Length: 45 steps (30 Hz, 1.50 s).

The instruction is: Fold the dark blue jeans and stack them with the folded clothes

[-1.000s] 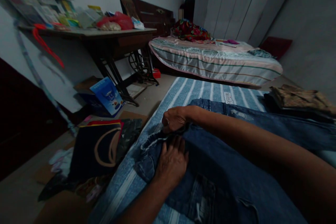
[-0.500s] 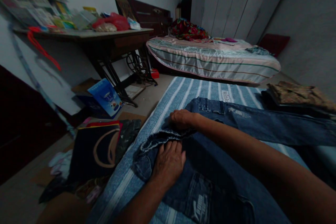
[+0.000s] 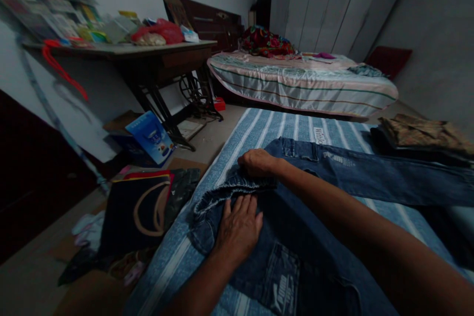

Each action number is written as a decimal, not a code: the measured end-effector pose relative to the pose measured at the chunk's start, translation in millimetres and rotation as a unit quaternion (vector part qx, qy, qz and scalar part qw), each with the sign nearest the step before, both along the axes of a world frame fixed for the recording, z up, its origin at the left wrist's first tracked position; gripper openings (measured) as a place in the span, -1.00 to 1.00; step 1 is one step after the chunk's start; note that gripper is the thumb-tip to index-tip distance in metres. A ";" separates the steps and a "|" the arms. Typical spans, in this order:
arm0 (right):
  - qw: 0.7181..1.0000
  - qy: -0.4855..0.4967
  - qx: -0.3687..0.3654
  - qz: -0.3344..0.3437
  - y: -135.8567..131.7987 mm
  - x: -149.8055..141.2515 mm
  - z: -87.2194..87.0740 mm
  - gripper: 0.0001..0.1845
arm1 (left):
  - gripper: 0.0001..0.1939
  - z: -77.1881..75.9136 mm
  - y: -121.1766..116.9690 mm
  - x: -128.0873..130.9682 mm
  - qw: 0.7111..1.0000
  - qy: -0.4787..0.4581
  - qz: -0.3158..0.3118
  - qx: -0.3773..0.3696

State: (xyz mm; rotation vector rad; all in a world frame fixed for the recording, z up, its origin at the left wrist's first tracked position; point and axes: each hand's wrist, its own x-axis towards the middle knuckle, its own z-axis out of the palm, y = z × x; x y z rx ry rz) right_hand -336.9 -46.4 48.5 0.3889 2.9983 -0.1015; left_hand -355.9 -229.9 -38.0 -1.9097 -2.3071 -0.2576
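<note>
A pair of dark blue jeans lies spread over the blue striped bed cover, one leg stretching off to the right. My left hand rests flat on the denim just below the waistband, fingers extended. Just above it, my right hand is closed in a fist on the far edge of the elastic waistband, holding it up. The waist opening gapes between the two hands. White lettering marks a patch pocket near my left forearm.
Folded clothes are stacked at the right. On the floor at left lie a dark bag and a blue box. A sewing machine table holds clutter along the wall. Another bed stands behind.
My right hand has lifted the waistband's far edge slightly up and away, widening the opening. My left hand stays on the denim, and the pocket lettering shows more fully.
</note>
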 end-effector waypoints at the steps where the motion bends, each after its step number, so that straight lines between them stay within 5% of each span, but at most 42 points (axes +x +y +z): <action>1: 1.000 0.002 0.002 0.001 -1.5 -1.4 -2.1 -0.69 | -0.57 0.9 0.6 0.1 1.000 0.002 0.005 -0.003; 11: 0.995 0.090 0.021 -0.037 -10.9 10.5 10.5 -0.71 | -0.50 11.7 3.2 1.2 0.997 -0.007 0.055 -0.046; 17: 0.941 0.148 0.003 -0.303 -3.9 60.8 6.5 -0.59 | -0.51 22.0 9.4 -2.0 0.996 0.003 0.054 -0.069; 21: 0.897 0.138 -0.172 -0.384 5.5 72.0 -21.2 -0.27 | -0.58 24.9 14.8 -9.3 0.997 0.016 0.035 -0.073; 23: 0.849 0.191 -0.303 -0.389 7.3 67.2 -31.3 -0.21 | -0.60 22.7 15.6 -12.5 0.998 0.019 0.030 -0.057; 26: 0.730 0.319 -0.461 -0.391 8.1 47.6 -32.6 -0.26 | -0.58 17.3 14.7 -14.8 0.999 0.024 0.029 -0.037; 29: 0.608 0.419 -0.563 -0.372 9.0 15.8 -26.2 -0.32 | -0.53 12.2 13.5 -15.3 0.999 0.032 0.032 -0.026; 31: 0.567 0.447 -0.606 -0.334 8.4 -5.9 -26.5 -0.31 | -0.51 9.0 13.3 -15.8 0.998 0.028 0.041 -0.026; 34: 0.607 0.474 -0.582 -0.261 1.5 -23.8 -37.5 -0.36 | -0.47 4.3 13.6 -17.7 0.998 0.020 0.054 -0.025; 40: 0.845 0.397 -0.330 -0.142 -34.7 10.1 -67.6 -0.75 | -0.38 0.3 14.5 -21.0 0.998 0.007 0.052 -0.033; 43: 0.908 0.322 -0.258 -0.072 -46.4 28.2 -77.8 -0.76 | -0.39 1.3 14.9 -21.9 0.997 0.001 0.047 -0.058; 45: 0.926 0.309 -0.218 -0.021 -47.9 32.6 -82.0 -0.76 | -0.38 2.4 15.0 -22.4 0.996 -0.003 0.051 -0.075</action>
